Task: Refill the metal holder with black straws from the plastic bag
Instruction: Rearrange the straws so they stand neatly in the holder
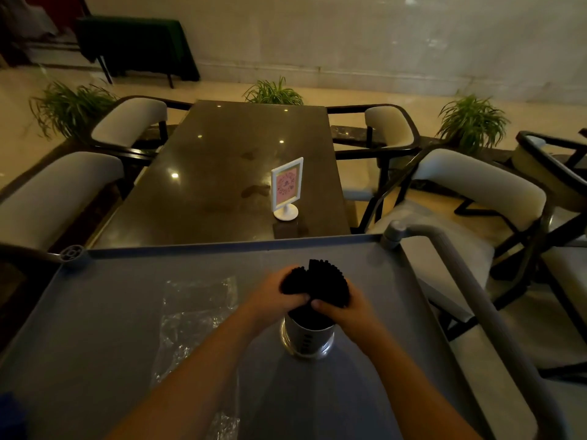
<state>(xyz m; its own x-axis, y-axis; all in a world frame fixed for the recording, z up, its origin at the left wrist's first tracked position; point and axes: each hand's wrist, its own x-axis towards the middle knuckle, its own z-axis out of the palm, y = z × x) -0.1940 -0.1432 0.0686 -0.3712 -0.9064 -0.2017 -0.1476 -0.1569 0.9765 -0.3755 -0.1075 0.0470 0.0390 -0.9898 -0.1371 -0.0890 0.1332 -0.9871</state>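
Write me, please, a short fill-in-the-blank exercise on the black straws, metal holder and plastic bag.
1. The left hand and right hand grip a bundle of thin ____ straws.
2. The crumpled clear plastic bag lies on the grey cart tray, ____ of the shiny cylindrical metal holder.
3. The white-framed sign stand sits on the dark glossy ____.
Missing words: black; left; table.

Two hands (276,296) (346,309), one straw bundle (317,281), one metal holder (306,339), one plastic bag (193,312), one sign (286,185), three plants (73,103) (273,92) (473,122)
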